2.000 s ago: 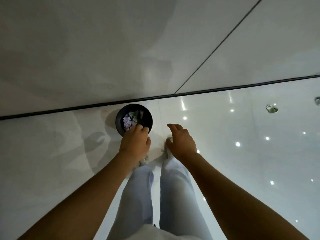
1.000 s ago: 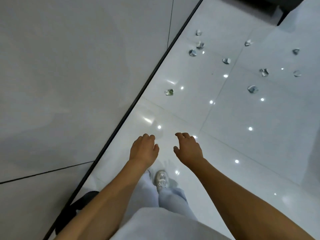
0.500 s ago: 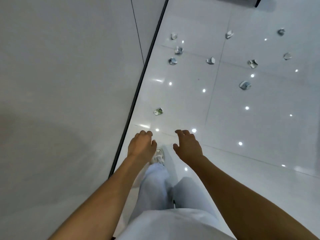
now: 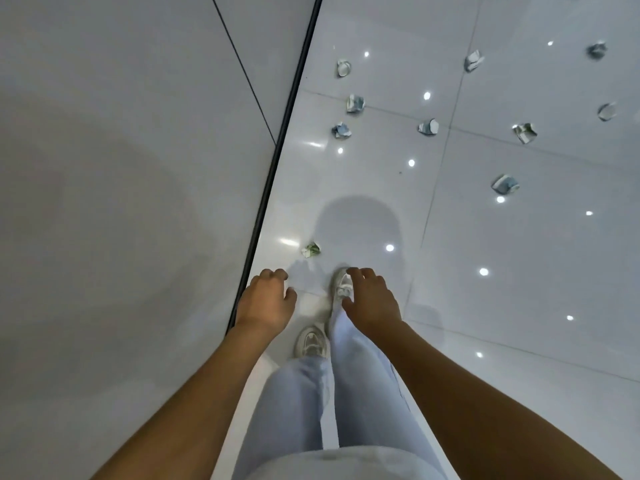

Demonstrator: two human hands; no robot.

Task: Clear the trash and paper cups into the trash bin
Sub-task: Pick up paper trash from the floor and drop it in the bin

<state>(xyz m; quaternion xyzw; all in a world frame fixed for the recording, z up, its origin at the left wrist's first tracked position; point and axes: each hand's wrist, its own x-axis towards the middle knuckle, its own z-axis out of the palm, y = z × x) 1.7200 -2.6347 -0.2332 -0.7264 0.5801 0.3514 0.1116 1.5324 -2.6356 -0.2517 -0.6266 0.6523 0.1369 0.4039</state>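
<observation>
Just ahead of the empty, loosely spread left hand (image 4: 266,301) and right hand (image 4: 371,298) lies a crumpled paper scrap (image 4: 311,250); crouching low should let the fingertips pinch it cleanly off the glossy floor (image 4: 519,271).

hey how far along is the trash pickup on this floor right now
Done: nothing this view can confirm, since the bin is out of sight. In hand: nothing; the left hand and right hand are empty. Left: the nearest crumpled piece just ahead, plus about nine more, such as one farther off.

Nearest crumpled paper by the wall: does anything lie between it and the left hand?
No. In the head view, only bare glossy floor separates the left hand from the nearest crumpled paper.
</observation>
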